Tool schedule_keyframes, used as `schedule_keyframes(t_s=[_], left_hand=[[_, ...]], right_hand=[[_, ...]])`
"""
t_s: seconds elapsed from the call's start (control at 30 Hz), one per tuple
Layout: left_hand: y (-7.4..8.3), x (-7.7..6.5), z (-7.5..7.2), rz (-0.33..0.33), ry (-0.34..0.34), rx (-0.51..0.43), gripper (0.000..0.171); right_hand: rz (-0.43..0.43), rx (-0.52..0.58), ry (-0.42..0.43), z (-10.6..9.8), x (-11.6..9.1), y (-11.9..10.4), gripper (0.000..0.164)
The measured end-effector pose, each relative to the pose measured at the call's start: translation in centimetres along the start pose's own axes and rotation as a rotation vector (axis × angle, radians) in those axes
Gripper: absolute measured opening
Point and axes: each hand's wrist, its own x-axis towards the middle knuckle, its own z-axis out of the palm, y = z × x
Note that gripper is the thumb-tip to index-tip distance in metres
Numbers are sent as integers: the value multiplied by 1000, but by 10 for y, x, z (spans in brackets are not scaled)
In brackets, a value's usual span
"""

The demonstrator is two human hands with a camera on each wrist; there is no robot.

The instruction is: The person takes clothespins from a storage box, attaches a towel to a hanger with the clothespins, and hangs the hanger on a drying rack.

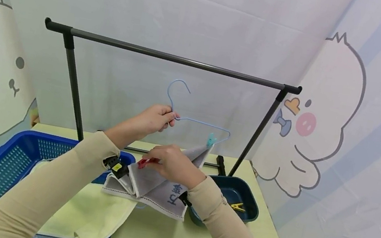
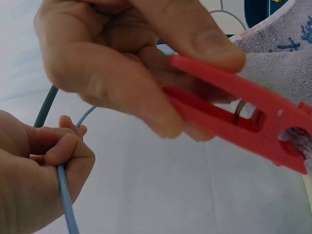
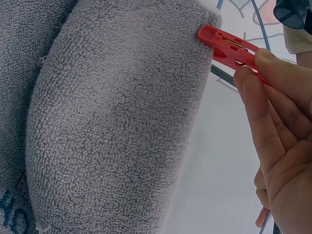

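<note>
My left hand (image 1: 158, 121) grips a light blue wire hanger (image 1: 205, 123) just below its hook, holding it up in front of the rack. A teal clothespin (image 1: 211, 140) fastens one corner of a grey towel (image 1: 159, 186) to the hanger's right end. Lower down, my right hand (image 1: 176, 165) pinches the handles of a red clothespin (image 3: 229, 47) between thumb and fingers. In the right wrist view, that clothespin's jaws sit over the towel's edge near a corner. The towel hangs partly folded, with blue characters showing on its lower right.
A dark metal rack (image 1: 178, 59) stands behind the hands. At left is a blue plastic basket (image 1: 12, 138) with a pale yellow towel (image 1: 97, 213) draped over its edge. A dark bin (image 1: 254, 215) at right holds a yellow clothespin (image 1: 238, 207).
</note>
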Motion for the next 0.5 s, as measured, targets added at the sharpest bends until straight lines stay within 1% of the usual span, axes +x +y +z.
schedule_keyframes(t_s=[0.23,0.33,0.5], left_hand=[[1,0,2,0,-6,10,28],[1,0,2,8,-12,11,28],[2,-1,2,5,-12,9,28]], right_hand=[[-2,-19,-7,0,1,-1,13],[-7,-10,4,0,1,-1,13],[-10,13,13,2,2,-1,14]])
